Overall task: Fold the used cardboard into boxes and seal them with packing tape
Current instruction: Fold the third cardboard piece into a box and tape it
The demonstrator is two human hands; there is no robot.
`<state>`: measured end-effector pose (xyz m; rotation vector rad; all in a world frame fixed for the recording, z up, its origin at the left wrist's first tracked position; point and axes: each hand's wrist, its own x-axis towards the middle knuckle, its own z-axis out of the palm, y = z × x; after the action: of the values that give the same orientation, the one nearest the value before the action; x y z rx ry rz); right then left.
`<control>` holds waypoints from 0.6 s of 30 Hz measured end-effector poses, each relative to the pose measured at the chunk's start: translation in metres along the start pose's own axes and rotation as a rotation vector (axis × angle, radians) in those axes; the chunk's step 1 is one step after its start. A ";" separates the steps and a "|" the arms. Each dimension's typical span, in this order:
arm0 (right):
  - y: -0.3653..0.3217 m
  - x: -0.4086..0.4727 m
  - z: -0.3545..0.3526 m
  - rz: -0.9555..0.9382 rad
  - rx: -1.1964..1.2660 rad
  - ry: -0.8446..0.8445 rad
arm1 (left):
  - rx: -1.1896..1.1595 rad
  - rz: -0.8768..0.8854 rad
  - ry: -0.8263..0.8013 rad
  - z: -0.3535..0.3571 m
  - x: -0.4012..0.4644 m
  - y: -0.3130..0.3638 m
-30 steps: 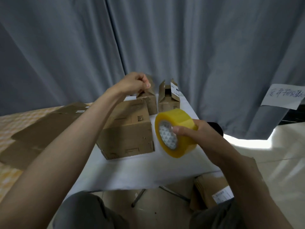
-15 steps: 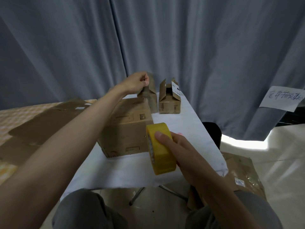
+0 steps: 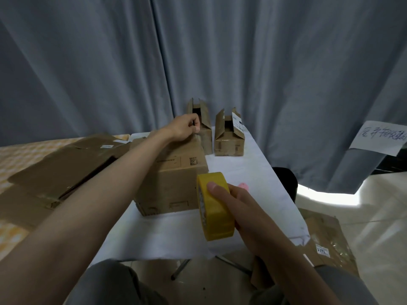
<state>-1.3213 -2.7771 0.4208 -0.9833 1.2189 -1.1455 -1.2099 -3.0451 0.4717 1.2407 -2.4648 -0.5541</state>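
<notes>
Hands apart: left [image 3: 184, 127] curled at box [image 3: 174, 179] top, right [image 3: 236, 208] gripping tape roll [image 3: 217, 213].

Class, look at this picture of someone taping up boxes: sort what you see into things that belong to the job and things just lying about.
Part of the job:
- yellow packing tape roll, gripped by the right hand
- large cardboard box, left hand at its far top edge
- two small open boxes
- flattened cardboard

Just lying about:
- handwritten paper sign
- grey curtain
- pink spot

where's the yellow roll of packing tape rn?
Head view, centre-right: the yellow roll of packing tape is gripped in the right hand, held above the white table's near edge, beside the large brown cardboard box.
</notes>
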 end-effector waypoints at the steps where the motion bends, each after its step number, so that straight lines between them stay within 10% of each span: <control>1: 0.002 0.001 -0.001 0.004 -0.005 0.001 | 0.002 -0.007 -0.003 0.002 0.000 -0.002; 18: 0.017 0.024 0.000 0.027 -0.028 0.100 | 0.196 0.151 0.294 0.006 -0.037 0.008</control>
<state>-1.3194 -2.7978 0.3998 -0.9370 1.3270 -1.1706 -1.1970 -3.0099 0.4665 1.1013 -2.3752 -0.0833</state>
